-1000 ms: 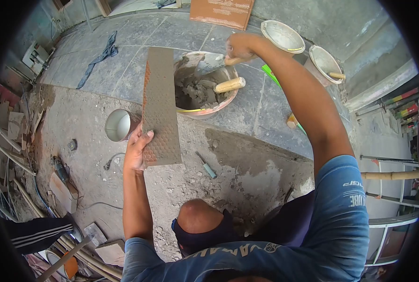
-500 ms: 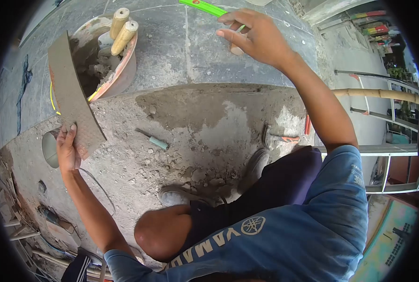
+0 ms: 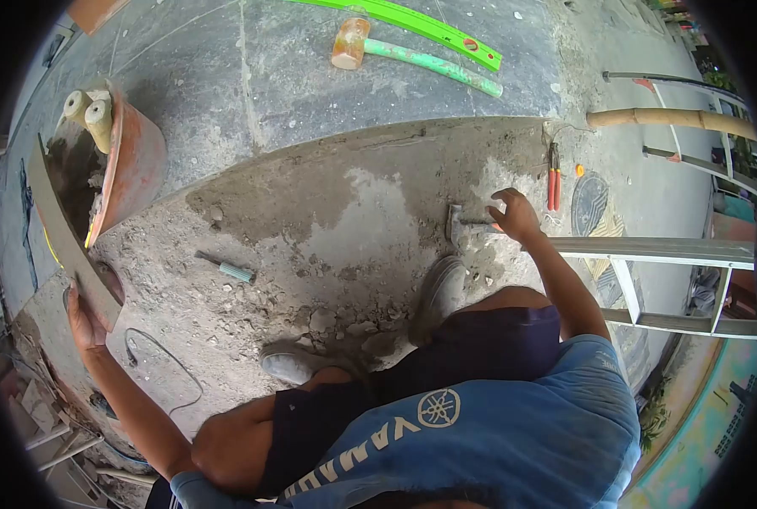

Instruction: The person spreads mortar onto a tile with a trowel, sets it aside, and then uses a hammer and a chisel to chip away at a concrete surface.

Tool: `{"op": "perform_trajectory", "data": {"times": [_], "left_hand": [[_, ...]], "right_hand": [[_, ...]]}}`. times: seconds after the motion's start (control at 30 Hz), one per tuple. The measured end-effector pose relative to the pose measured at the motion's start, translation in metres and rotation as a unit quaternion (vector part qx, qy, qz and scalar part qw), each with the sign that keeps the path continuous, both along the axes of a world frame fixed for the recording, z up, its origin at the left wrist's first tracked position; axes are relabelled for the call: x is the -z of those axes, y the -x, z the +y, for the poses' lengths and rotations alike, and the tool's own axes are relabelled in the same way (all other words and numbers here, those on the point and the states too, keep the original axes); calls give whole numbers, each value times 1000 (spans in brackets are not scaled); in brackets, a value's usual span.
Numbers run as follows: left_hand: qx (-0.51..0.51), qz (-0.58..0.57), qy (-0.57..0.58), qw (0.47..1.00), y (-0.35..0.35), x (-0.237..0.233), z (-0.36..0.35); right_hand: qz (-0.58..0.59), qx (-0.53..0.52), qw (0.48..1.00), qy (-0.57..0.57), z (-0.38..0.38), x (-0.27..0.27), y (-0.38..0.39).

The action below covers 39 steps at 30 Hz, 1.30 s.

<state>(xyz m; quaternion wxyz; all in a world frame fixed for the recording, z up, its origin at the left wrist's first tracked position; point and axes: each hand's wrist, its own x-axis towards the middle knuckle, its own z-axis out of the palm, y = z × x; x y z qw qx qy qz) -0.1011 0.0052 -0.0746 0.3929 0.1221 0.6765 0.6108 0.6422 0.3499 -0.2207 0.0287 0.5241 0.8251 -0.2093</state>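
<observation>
My left hand (image 3: 83,322) grips the lower end of a long, narrow strip of tile (image 3: 64,220), which stands tilted along the side of a mortar bucket (image 3: 132,157). Two wooden tool handles (image 3: 98,123) stick out of the bucket. Low over the ground at the right, my right hand (image 3: 516,216) has its fingers apart and bent, holding nothing visible. Just beneath and beside it lies a hammer (image 3: 456,224), its handle partly hidden by the fingers. Red-handled pincers (image 3: 554,180) lie to the right of that hand.
On the tiled ledge (image 3: 200,102) lie a rubber mallet (image 3: 350,44) and a green spirit level (image 3: 429,27). A teal-handled chisel (image 3: 236,271) rests on the rubble by my shoes (image 3: 440,293). A metal ladder (image 3: 650,248), a bamboo pole (image 3: 675,120) and a sandal (image 3: 590,204) are at the right.
My right hand has come down from above the ledge by the mallet and level to the hammer on the ground. My left hand still holds the tile strip; the view has shifted right.
</observation>
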Motion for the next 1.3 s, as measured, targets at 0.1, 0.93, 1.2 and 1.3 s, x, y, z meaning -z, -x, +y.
{"op": "perform_trajectory", "data": {"times": [0.1,0.93,1.2,1.3], "left_hand": [[54,-66,-23,996,-27,-15,16],[-178,-112,-230,950,-131,82,-105],[-152,-165,-178,958,-152,119,-123],[-91,-189,-157,965,-156,127,-103]], "right_hand": [[55,-16,998,-27,11,-6,30],[-82,-326,920,-200,-2,-266,656],[163,-319,892,-277,-6,-424,506],[114,-254,952,-129,-12,-469,390]]}}
